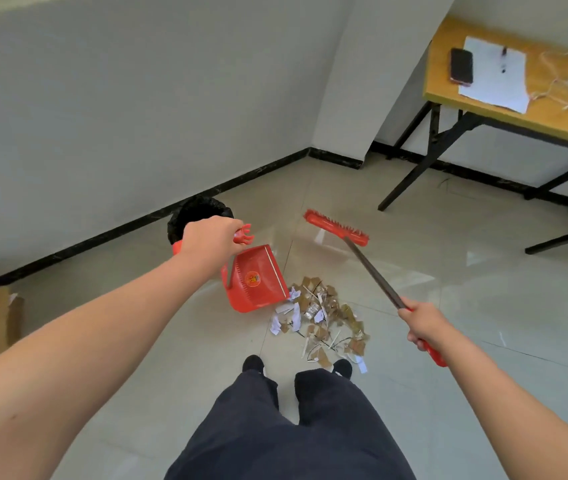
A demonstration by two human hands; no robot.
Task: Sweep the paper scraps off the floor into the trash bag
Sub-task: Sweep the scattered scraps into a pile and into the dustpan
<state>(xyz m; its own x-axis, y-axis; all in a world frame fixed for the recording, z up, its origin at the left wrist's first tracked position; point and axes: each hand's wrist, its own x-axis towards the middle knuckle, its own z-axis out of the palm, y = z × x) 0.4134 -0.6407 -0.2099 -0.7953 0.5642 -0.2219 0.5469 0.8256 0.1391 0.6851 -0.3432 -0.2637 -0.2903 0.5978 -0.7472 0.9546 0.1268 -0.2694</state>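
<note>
Below, a heap of brown and white paper scraps point(320, 320) lies on the glossy tiled floor point(449, 323) just ahead of the person's shoes. Left hand point(210, 242) grips the handle of a red plastic dustpan point(256, 282), its lip beside the heap. Right hand point(423, 327) grips a red-headed broom point(336, 227), raised beyond the scraps. Black trash bag point(199, 213) stands by the wall's baseboard.
</note>
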